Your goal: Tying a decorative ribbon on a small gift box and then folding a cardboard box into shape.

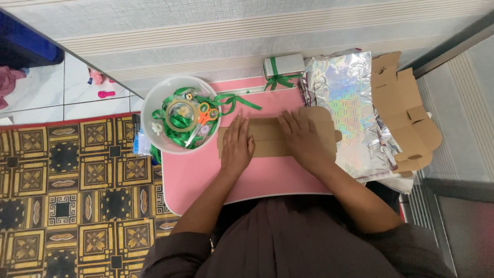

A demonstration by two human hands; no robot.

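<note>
I had both palms pressed flat on a flattened brown cardboard box blank [272, 136], which lay across the far half of the small pink tabletop [206, 180] in front of me. My left hand [237, 146] rested open on the left end of that cardboard, fingers stretched out and together, gripping nothing. My right hand [303, 139] lay open in the same way on the cardboard's right part, fingers spread towards the far edge, pinching nothing either. Just left of the cardboard, touching the table's left far corner, stood a round white plastic bowl [154, 100] holding tangled green ribbon [177, 121], a roll of clear tape [181, 111] and small orange-handled scissors [206, 117]; one green ribbon tail trailed out of it towards the cardboard's far side. Beyond the cardboard, at the table's far edge, sat a small white box tied with a green ribbon bow [283, 69]. Right of the cardboard lay a crinkled sheet of silver holographic wrapping foil [345, 98], and further right a second unfolded brown cardboard cut-out [406, 113] overlapped it. Left of the table the floor carried a mat patterned in yellow and black squares [67, 190].
</note>
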